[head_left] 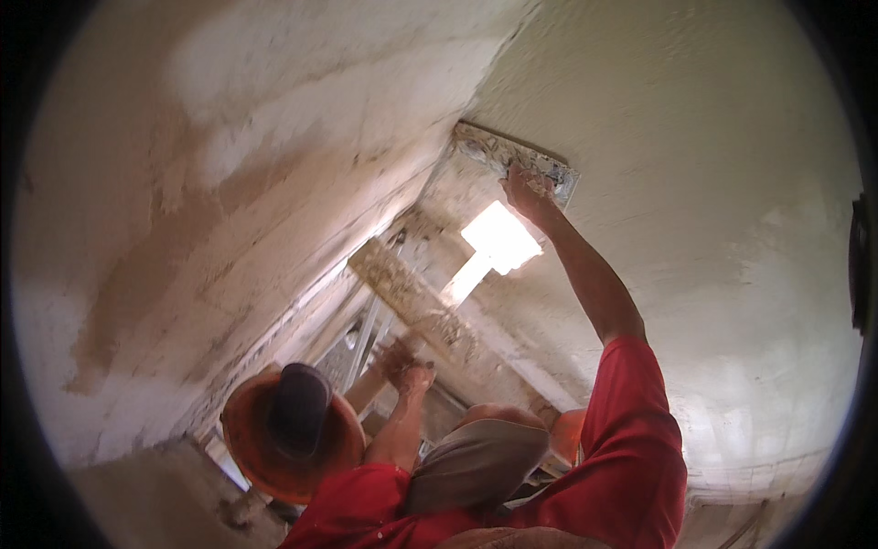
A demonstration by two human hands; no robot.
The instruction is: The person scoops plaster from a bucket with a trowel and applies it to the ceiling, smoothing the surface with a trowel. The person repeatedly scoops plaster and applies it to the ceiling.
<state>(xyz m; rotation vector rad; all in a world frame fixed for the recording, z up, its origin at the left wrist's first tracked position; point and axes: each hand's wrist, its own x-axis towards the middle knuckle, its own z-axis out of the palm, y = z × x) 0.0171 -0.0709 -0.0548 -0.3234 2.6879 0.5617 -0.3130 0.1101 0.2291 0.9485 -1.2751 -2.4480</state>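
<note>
Smooth grey-green plastered wall (722, 174) at right; red-sleeved right arm (599, 284) reaching up, slightly bent; long, mortar-crusted rectangular float (485, 145) against the wall's left edge; bare right hand (532, 192), fingers curled on it; bare left hand (416, 376) low, grip unclear.

No readable text, labels, brands, numbers or signs

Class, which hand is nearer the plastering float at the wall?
Right. The right hand holds the plastering float; the left hand is farther away, lower in the picture and leftward.
</note>
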